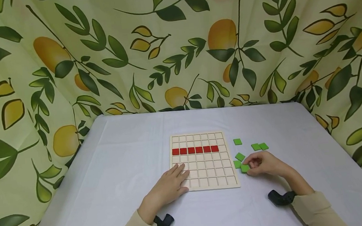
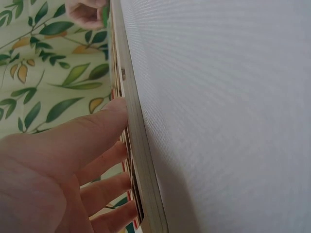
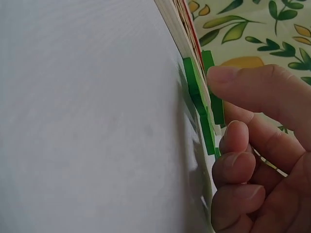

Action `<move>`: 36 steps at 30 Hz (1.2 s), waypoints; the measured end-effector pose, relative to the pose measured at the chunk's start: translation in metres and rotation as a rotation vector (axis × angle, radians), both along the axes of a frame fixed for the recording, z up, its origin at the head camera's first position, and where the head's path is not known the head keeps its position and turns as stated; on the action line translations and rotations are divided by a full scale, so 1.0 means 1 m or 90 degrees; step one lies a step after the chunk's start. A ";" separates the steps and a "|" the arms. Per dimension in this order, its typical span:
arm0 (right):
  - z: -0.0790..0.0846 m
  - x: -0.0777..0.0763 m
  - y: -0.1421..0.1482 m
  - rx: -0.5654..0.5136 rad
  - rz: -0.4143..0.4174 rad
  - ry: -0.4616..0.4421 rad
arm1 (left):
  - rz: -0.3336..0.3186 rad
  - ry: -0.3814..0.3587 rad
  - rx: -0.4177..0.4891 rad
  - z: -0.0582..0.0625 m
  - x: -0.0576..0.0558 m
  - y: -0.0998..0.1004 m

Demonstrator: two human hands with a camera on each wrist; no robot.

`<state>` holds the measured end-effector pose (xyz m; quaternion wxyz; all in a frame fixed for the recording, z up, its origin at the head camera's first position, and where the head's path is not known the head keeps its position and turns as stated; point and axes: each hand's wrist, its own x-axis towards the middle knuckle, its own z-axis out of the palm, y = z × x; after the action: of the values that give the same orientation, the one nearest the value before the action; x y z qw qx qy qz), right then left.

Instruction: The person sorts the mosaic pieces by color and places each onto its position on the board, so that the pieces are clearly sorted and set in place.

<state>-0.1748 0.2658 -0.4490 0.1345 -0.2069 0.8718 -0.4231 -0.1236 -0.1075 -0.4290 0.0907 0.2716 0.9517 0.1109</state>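
A pale wooden grid board (image 1: 212, 177) lies on the table. Several red square tiles (image 1: 191, 150) fill cells of its third row from the top, starting at the left edge. My left hand (image 1: 169, 185) rests on the board's lower left part, fingers spread and thumb at the near edge. Just off the board's right side, my right hand (image 1: 266, 163) pinches a green square tile (image 3: 214, 90) between thumb and finger, slightly above the other tiles in the right wrist view. Close by lie two loose green tiles (image 1: 240, 156), partly overlapped in view by the hand and its tile.
Another green tile (image 1: 237, 141) lies beside the board's upper right. A touching pair of green tiles (image 1: 255, 147) lies farther right. White cloth covers the table (image 1: 132, 149). A leaf-and-fruit patterned curtain (image 1: 189, 65) hangs behind it and at both sides.
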 end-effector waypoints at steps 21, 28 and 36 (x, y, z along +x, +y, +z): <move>0.005 -0.010 -0.025 -0.019 0.028 0.034 | 0.005 -0.015 -0.001 0.000 0.000 0.001; 0.005 -0.014 -0.032 -0.040 0.036 0.028 | -0.001 -0.012 0.000 0.000 -0.001 0.000; 0.006 -0.017 -0.041 -0.046 0.032 0.016 | -0.010 -0.001 -0.008 0.000 -0.001 -0.001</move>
<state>-0.1920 0.2246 -0.4432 0.1268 -0.2386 0.8522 -0.4480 -0.1249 -0.1082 -0.4295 0.0942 0.2780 0.9503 0.1041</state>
